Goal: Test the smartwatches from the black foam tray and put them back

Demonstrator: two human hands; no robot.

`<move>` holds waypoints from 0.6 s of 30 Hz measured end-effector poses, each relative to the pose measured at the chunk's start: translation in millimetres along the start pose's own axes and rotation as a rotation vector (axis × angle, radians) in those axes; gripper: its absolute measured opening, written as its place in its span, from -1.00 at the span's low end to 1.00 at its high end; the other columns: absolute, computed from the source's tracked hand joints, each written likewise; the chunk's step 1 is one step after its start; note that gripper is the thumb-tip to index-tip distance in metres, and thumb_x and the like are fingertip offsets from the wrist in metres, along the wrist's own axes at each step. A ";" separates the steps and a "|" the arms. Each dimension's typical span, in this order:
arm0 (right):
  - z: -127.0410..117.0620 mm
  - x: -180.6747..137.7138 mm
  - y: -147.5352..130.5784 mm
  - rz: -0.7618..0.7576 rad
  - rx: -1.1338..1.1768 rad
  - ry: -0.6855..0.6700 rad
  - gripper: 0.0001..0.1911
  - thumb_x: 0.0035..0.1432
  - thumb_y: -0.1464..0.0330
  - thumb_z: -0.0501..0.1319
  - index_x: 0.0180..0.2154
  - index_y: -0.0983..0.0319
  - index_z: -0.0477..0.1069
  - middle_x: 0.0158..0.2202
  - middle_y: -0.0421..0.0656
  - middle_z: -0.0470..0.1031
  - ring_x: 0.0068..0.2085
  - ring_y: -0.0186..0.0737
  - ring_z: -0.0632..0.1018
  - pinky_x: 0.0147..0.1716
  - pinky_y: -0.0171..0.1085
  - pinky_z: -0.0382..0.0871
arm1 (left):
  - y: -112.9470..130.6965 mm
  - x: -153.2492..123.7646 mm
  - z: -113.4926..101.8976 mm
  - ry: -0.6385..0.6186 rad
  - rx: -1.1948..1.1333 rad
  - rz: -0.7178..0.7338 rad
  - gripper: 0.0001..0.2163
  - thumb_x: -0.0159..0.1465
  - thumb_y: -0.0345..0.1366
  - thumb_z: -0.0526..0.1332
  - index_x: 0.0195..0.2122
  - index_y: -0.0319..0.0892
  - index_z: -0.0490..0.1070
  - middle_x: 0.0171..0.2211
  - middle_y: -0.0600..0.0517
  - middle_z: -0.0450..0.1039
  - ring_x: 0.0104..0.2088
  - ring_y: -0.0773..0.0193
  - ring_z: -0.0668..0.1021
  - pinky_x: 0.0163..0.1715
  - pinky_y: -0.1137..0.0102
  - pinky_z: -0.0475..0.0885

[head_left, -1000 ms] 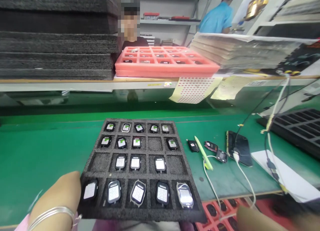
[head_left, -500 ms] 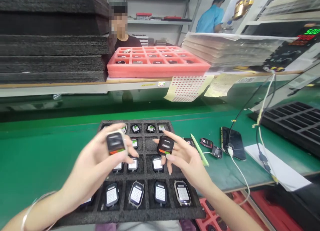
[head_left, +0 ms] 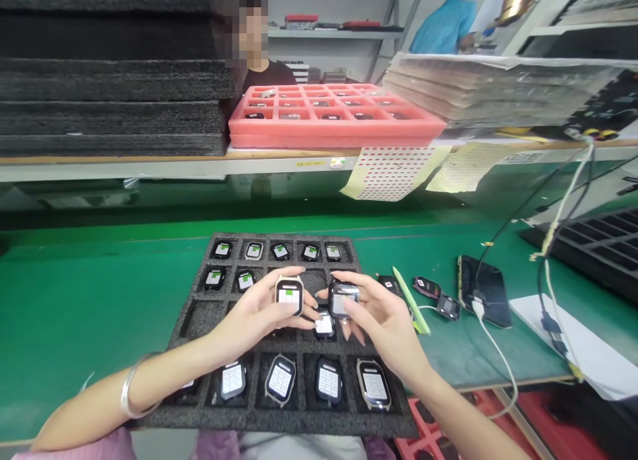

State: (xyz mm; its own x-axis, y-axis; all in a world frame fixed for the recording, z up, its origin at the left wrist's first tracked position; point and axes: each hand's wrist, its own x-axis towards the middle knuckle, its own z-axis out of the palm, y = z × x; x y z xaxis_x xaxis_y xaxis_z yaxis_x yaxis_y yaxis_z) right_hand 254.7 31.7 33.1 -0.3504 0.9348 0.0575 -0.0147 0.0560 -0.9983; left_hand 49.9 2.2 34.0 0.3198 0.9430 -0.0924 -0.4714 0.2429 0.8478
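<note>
My left hand (head_left: 266,314) grips a light-framed smartwatch (head_left: 289,295), its thumb on the lit screen, which shows a white list with a green patch. In my right hand (head_left: 376,310) is a dark smartwatch (head_left: 343,297); that thumb also rests on its pale screen. Both watches are held side by side above a black foam tray (head_left: 264,423). Several strapless watches lie in the tray's compartments, such as a silver-framed one (head_left: 280,380) in the front row, most with lit white screens. Parts of the middle rows are hidden behind my hands.
Right of the tray lie a green pen (head_left: 411,300), small watch parts (head_left: 427,287) and a phone (head_left: 483,290) with a white cable. A pink foam tray (head_left: 339,136) sits on the shelf beside stacked black foam (head_left: 114,101). Two people are beyond it.
My left hand has moved right and slightly down, closer to my right hand. Both held watches' screens went from dark with an orange-green strip to pale displays. The camera view has shifted a little.
</note>
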 end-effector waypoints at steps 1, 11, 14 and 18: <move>-1.9 -0.5 1.2 -0.001 0.022 -0.025 -0.65 0.18 0.27 0.25 0.00 0.21 0.38 -0.31 -0.08 0.55 -0.60 -0.37 0.42 -0.72 -0.41 0.25 | 0.2 0.9 -0.6 0.015 -0.001 -0.004 -0.61 0.23 -0.36 0.24 0.09 -0.18 0.29 -0.20 -0.12 0.50 -0.19 0.09 0.58 -0.11 0.12 0.46; -8.9 -5.8 5.2 0.049 0.110 -0.166 -0.50 0.13 0.38 0.30 0.12 0.18 0.31 -0.24 -0.04 0.57 -0.40 -0.19 0.58 -0.57 -0.32 0.49 | 0.2 2.8 -5.2 -0.006 0.017 0.046 -0.51 0.12 -0.48 0.30 0.09 -0.19 0.28 -0.19 -0.10 0.49 -0.18 0.10 0.58 -0.12 0.16 0.49; -9.1 -5.3 7.5 0.037 0.165 -0.220 -0.49 0.14 0.40 0.29 0.13 0.15 0.30 -0.18 -0.03 0.55 -0.37 -0.17 0.60 -0.57 -0.31 0.49 | 0.0 2.9 -3.9 -0.011 0.051 0.065 -0.41 0.05 -0.53 0.34 0.12 -0.18 0.25 -0.18 -0.08 0.48 -0.18 0.12 0.58 -0.11 0.19 0.49; -9.4 -4.8 8.5 0.012 0.237 -0.238 -0.53 0.14 0.43 0.27 0.09 0.12 0.33 -0.03 -0.01 0.50 -0.34 -0.18 0.61 -0.56 -0.33 0.48 | -2.1 5.3 -3.1 0.048 0.085 0.043 -0.44 0.12 -0.49 0.32 0.14 -0.20 0.19 -0.25 -0.05 0.50 -0.28 0.18 0.60 -0.21 0.25 0.53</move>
State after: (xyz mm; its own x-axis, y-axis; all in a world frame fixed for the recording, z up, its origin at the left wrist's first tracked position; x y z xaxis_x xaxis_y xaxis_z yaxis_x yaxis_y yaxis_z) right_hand 265.2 31.0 24.3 -0.5605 0.8251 0.0709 -0.2169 -0.0637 -0.9741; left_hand 50.0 7.4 30.1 0.2606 0.9623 -0.0782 -0.4117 0.1840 0.8925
